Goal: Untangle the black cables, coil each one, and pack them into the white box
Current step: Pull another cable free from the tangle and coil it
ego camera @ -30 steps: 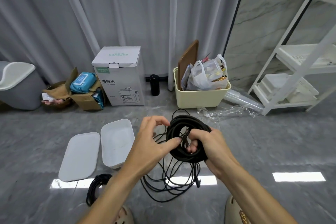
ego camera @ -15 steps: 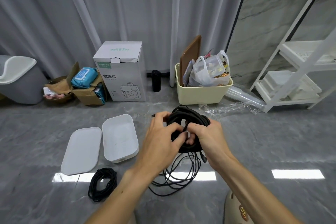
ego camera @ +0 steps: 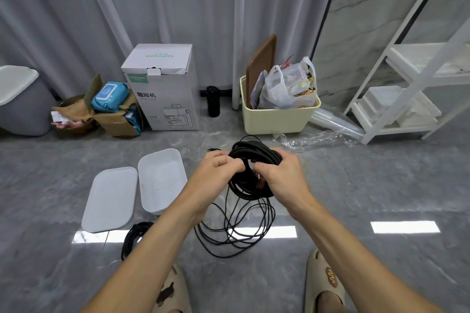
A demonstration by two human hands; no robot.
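Presently listed, largest first, all positions taken from the two-handed grip.

Grey floor (ego camera: 381, 185): below the grip, bearing everything else.

White box (ego camera: 162, 180): left of the grip and a little lower, open side up, apparently empty; judged to be kept near so finished coils can be dropped in.

Lid (ego camera: 109, 201): just beside the box on its far-left side, lying flat, off so the box stays open.

Black cable coil (ego camera: 256, 155): in the grip itself, held well above the floor; bundled loops gathered at chest-front, probably to keep the wound turns from springing apart.

Loose loops (ego camera: 234, 234): hanging below the grip down to the floor, not yet wound; coiling judged part done.

Second black cable (ego camera: 134, 236): below-left of the grip, on the floor near the lid's near corner, already bundled, not yet packed.

Left hand (ego camera: 216, 173): fingers curled tight round the coil's left side, steadying the turns.

Right hand (ego camera: 282, 175): fingers wrapped round the coil's right side, thumb tucked toward the centre; exact strand pinched cannot be told.
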